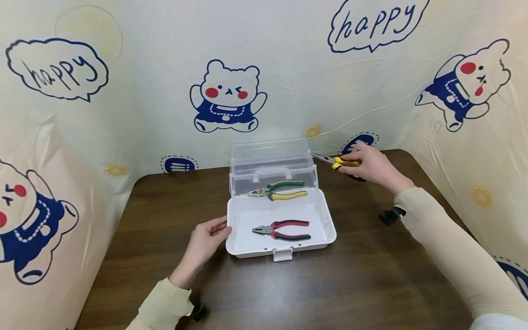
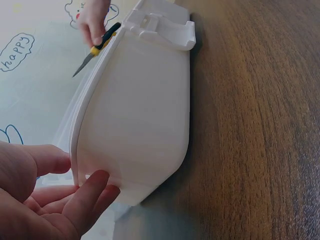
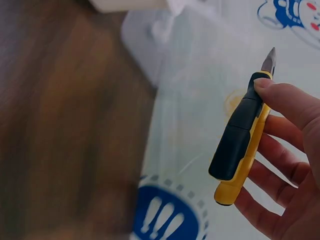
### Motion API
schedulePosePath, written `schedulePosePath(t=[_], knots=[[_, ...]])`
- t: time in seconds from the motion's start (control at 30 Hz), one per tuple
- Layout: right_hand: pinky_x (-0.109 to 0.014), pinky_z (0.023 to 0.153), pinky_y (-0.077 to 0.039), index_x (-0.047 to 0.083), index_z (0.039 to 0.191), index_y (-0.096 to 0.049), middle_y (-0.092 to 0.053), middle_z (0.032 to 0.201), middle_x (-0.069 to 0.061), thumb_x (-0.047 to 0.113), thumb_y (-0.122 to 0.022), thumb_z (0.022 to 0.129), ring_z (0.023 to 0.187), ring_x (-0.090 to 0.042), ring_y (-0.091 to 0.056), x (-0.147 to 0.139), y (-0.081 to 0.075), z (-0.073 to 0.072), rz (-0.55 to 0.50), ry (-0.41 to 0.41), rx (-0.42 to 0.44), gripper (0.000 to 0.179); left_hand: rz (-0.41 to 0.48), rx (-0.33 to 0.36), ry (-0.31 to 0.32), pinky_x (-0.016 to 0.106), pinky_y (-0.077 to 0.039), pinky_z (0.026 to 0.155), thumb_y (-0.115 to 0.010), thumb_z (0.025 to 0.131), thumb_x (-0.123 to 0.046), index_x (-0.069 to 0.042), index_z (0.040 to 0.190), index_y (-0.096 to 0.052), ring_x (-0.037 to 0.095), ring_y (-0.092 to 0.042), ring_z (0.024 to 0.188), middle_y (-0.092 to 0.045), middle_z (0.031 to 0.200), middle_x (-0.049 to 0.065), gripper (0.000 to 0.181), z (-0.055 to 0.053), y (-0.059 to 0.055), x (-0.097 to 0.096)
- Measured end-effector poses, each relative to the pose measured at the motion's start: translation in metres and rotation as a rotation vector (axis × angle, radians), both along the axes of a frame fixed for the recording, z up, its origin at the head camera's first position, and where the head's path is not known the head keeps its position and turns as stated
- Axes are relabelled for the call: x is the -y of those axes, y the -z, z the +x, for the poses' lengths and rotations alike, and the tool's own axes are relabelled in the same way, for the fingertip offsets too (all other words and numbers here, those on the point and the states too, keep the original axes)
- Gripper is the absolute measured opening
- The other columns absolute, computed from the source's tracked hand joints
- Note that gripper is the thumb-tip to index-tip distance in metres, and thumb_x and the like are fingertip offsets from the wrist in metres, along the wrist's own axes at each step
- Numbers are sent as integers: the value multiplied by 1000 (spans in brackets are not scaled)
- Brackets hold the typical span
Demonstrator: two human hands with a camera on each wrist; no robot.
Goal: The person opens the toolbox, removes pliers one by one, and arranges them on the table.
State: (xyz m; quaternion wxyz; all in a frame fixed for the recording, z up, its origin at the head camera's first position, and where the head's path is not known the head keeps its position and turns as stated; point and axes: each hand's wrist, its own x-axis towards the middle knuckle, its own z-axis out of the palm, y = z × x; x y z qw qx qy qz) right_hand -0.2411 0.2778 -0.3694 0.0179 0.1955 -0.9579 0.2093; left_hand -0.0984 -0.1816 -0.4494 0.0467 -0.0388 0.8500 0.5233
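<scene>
An open white toolbox (image 1: 250, 250) with a transparent lid (image 1: 270, 151) stands on the table. At its left side, my left hand (image 1: 205, 239) grips the rim, thumb over the edge and fingers against the outer wall (image 2: 135, 110). Beyond the box's back right corner, my right hand (image 1: 377, 167) holds long-nose pliers (image 3: 235, 142) by their yellow and black handles, jaws pointing left toward the lid. Combination pliers with red and black handles (image 1: 290, 223) lie on the box floor. Behind them are pliers with green and yellow handles (image 1: 288, 196), toward the lid side.
The brown wooden table (image 1: 280, 293) extends around the box. A printed cloth (image 1: 144, 114) with cartoon bears hangs behind and along both sides. A white latch (image 1: 282, 255) juts from the box's front, and a clear handle (image 1: 272, 174) shows on the lid.
</scene>
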Motion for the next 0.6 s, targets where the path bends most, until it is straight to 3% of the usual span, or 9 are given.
schedulePosePath(t=[0.3,0.6], knots=[[-37,61,-39,-1,127,-73,-57,95,-12,34,-82,91,81,-26,-48,-51,35,11,-29,148,70,50,15,28,-17,32,-62,86,-74,96,-8,5,134,-67,29,-73,109,-73,121,23,41,-1,3,1],[-37,61,-41,-1,127,-73,-62,98,-15,37,-79,93,84,-28,-48,-102,67,13,-39,281,145,51,38,50,-20,32,-62,87,-73,97,-8,5,136,-66,29,-73,109,-72,124,23,42,-2,3,2]])
